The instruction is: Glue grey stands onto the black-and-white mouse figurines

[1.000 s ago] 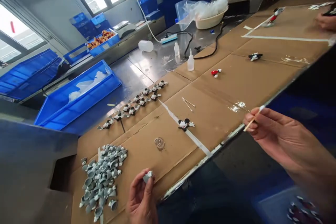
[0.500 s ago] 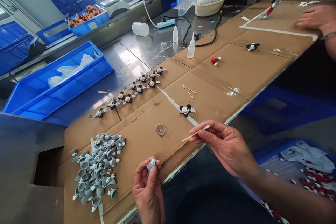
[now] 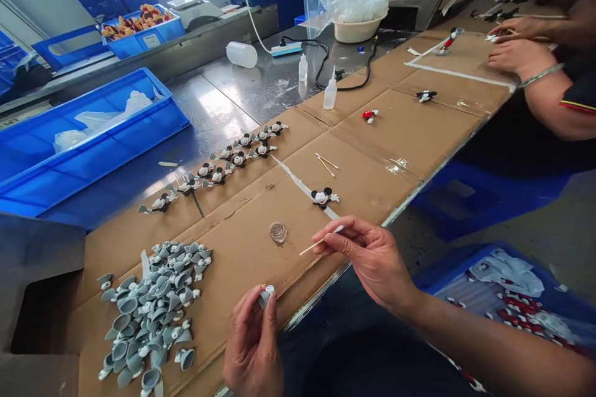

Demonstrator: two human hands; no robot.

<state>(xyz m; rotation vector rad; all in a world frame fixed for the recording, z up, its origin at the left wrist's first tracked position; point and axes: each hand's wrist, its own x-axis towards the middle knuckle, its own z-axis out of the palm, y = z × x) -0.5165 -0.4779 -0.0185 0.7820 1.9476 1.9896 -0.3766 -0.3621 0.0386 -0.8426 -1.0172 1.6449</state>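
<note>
- We see one small grey cone-shaped piece with a white moulded end (image 3: 265, 296) in the left hand (image 3: 254, 341), pinched between thumb and fingertips above the near edge of the brown cardboard sheet (image 3: 242, 260)
- We judge it light and fairly stiff, probably plastic or rubber, with smooth curved sides that might roll or slip; we would hold it by the grey cone and spare the white end from hard squeezing
- The right hand (image 3: 367, 257) is nearly closed, thumb and fingers pinching a thin wooden-stemmed cotton swab (image 3: 321, 240), which we judge very light and easily snapped; mid-stem is a sound grip
- Between the hands, farther in, lies a small clear round disc (image 3: 279, 233); whether it holds liquid we cannot tell
- To the left we have a heap of similar grey pieces (image 3: 158, 304)
- Beyond stand two translucent squeeze bottles (image 3: 330, 94), contents unclear to us
- The long blue plastic tub (image 3: 139, 130) holds whitish plastic film, the smaller blue crate (image 3: 170, 31) orange-brown pieces, and the cream plastic basin (image 3: 358, 32) clear bags
- Low on our right, another blue tub (image 3: 444, 268) holds red-and-white pieces and whitish film
</note>
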